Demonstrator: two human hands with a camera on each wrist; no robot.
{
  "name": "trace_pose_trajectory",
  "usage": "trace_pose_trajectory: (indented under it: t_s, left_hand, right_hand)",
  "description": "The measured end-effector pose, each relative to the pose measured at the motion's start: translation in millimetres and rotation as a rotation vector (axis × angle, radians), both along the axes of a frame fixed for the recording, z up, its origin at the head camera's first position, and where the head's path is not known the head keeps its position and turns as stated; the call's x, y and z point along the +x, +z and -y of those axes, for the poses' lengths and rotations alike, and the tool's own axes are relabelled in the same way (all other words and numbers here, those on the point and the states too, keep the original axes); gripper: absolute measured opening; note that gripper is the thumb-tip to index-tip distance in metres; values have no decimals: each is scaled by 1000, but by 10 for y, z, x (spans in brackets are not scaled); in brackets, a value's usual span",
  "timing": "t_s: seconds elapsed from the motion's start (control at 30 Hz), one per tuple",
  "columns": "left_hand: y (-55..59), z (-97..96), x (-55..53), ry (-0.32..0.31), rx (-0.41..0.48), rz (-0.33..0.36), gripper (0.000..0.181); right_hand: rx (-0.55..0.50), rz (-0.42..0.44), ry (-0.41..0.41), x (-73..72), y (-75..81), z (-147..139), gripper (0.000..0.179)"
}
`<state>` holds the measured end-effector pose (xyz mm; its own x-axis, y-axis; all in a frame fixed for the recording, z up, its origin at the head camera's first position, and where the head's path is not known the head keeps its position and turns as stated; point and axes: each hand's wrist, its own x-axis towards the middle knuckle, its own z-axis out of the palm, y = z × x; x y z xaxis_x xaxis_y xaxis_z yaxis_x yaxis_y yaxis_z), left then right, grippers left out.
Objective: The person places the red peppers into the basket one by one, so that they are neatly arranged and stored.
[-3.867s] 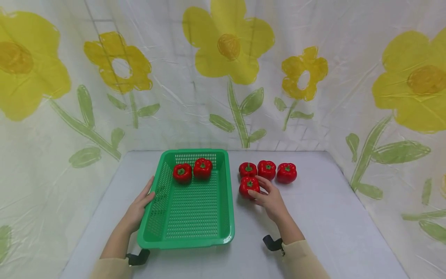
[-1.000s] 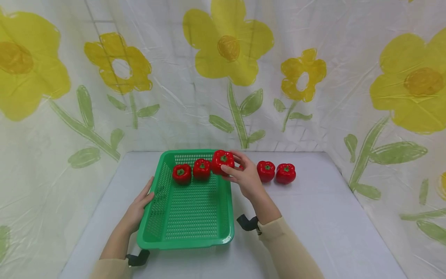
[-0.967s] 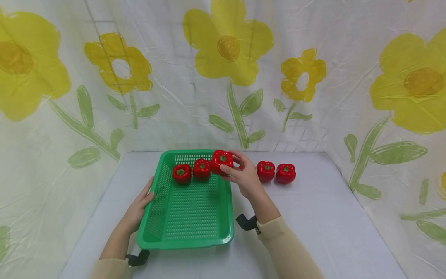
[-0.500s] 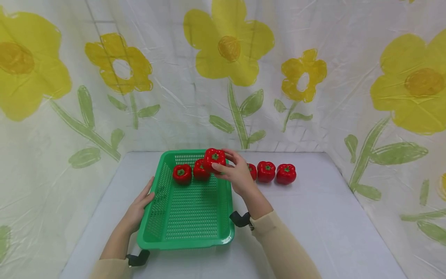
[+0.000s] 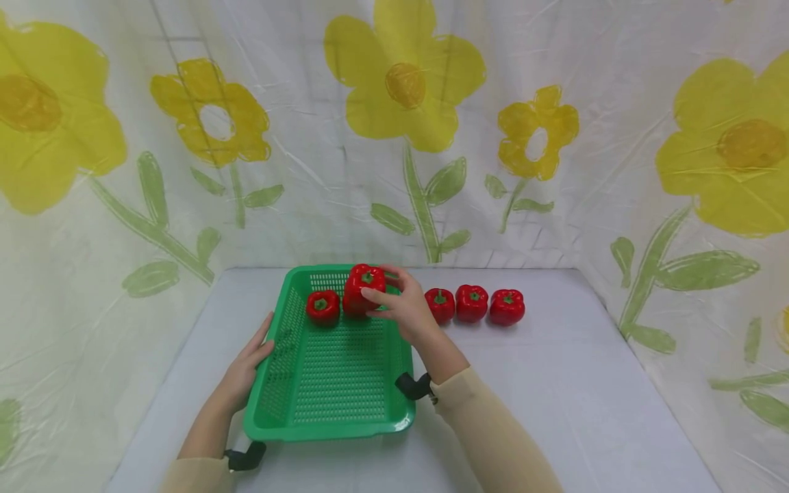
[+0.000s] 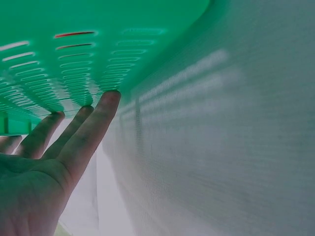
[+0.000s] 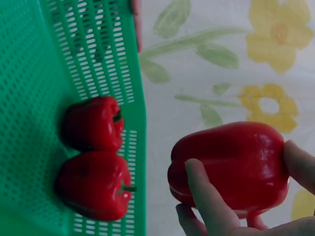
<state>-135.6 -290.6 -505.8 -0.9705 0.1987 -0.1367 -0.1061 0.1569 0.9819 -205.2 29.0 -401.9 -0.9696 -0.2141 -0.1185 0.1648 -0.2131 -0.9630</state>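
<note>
Right hand (image 5: 403,311) raised above the far end of the green basket (image 5: 335,418), thumb and fingers (image 7: 204,196) curled round a red bell pepper (image 5: 365,284), grip pinching it from both sides, stem up, clear of the basket floor. Same held pepper large in the right wrist view (image 7: 231,167), with two more below it. Resting inside the basket against the far wall: one red pepper (image 5: 322,306) toward the left, and a second pepper (image 7: 93,184) just beside it, mostly hidden behind the held one in the head view. Both lying side by side and touching or nearly so in the wrist view, the first of them at (image 7: 93,123). Left hand (image 5: 243,370) laid flat against the basket's left outer wall, fingers (image 6: 91,130) straight and spread, tips touching the perforated plastic (image 6: 74,59); grip relaxed, wrapped round nothing. Outside the basket, to its right on the pale grey counter (image 5: 585,383): a row of three red peppers, stems up, close together — nearest the basket (image 5: 440,305), middle (image 5: 471,302), far right (image 5: 507,306). Behind and around the counter: a white sheet printed with yellow flowers (image 5: 403,75) and green leaves. Beige sleeves (image 5: 493,438) on both forearms, dark wrist straps (image 5: 411,387) below the hands.
</note>
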Motion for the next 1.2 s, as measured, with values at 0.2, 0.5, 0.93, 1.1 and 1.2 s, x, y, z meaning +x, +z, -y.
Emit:
trace_pose_trajectory:
  t_s: [0.2,0.5,0.93,1.1,1.2]
  left_hand:
    - [-1,1,1,2,1,6,59]
    - [2,-6,-1,5,6,3,59]
    - [-2,-10,-8,9,-3,-6,59]
    - [-1,-12,-3,10,0,-2,59]
    - [-3,-14,1,9,1,-4,59]
  right_hand:
    - [30,13,18,-5,-21,120,61]
    - [127,13,45,-17,-88,260,62]
    - [144,64,77,-17,-174,423,63]
    - [185,87,90,-25,-231,489,62]
    - [192,93,95,-24,-264,525,60]
